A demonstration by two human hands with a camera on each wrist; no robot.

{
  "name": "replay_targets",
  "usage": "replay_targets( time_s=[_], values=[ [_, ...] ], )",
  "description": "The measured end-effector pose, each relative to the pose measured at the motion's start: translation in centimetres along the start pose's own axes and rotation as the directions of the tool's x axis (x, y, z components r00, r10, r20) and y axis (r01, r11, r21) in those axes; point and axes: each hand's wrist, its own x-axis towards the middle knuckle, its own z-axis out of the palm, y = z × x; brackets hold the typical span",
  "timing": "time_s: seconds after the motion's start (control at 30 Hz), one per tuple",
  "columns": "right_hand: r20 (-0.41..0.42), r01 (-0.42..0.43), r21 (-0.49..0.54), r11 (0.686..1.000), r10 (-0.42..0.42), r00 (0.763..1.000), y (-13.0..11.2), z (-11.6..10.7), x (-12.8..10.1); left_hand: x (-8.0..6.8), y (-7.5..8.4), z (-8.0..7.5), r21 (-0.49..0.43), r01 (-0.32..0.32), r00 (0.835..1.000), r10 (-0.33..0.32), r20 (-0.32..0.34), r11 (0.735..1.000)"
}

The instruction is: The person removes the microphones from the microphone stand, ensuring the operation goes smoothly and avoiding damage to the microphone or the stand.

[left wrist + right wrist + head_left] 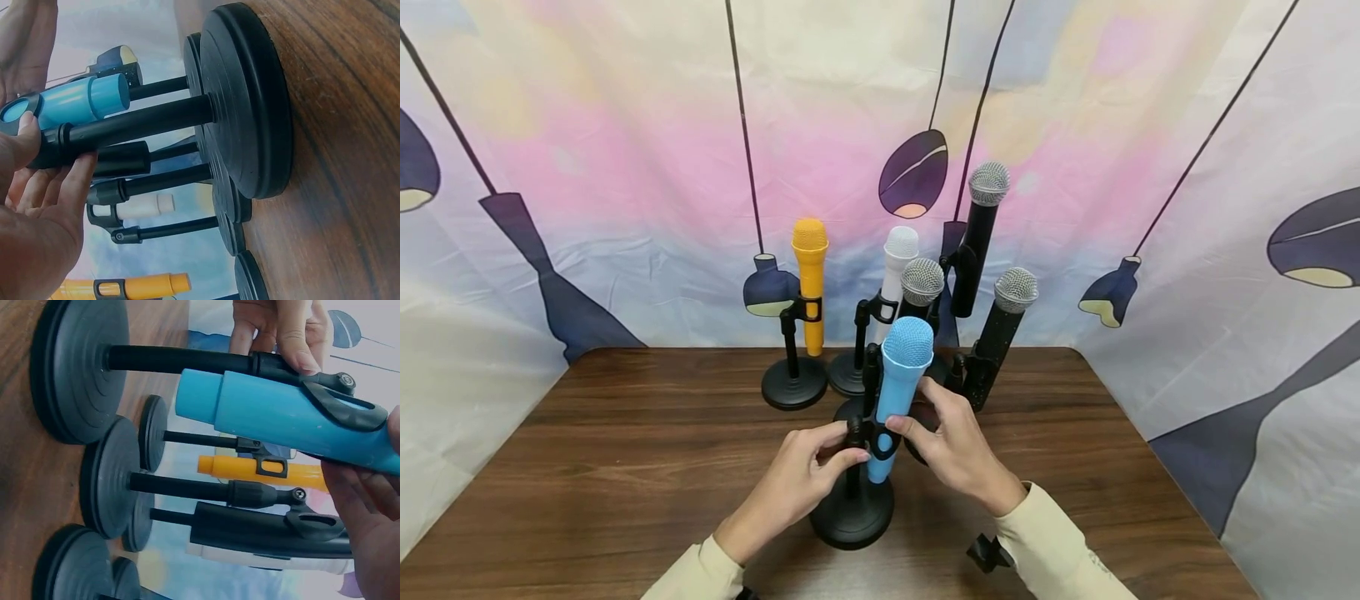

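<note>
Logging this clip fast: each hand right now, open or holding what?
Left hand: gripping the front stand.
Right hand: holding the blue mic.

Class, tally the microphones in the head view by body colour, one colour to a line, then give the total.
Light-blue microphone with a rounded head: 1
Orange-yellow microphone with a rounded head: 1
White microphone with a rounded head: 1
Black microphones with silver mesh heads: 3
Total: 6
</note>
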Motion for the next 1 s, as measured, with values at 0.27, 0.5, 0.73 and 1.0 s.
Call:
replay_targets(
  time_s=[0.27, 0.5, 0.73, 1.0],
  values=[
    [0.016, -0.037, 0.061, 0.997, 0.036, 0.999, 0.5, -0.2, -0.2, 0.1, 0.1, 0.1, -0.006, -0.003, 1.0, 0.003, 0.005, 1.0],
    [0.016, -0.015, -0.025, 1.0, 0.015, 1.0, -0.2, 0.0, -0.1, 0.0, 0.1, 0.1, 0.0, -0.019, 1.0, 0.019, -0.009, 1.0],
    [0.045, -0.038, 0.088, 0.995, 0.034, 0.998, 0.1, -0.2, -0.1, 0.0, 0.1, 0.0, -0.006, -0.014, 1.0, 0.014, -0.011, 1.0],
    [0.029, -0.007, -0.073, 0.997, 0.009, 1.0, -0.5, -0.3, 0.2, 0.0, 0.1, 0.1, -0.002, -0.007, 1.0, 0.007, -0.006, 1.0]
  ],
)
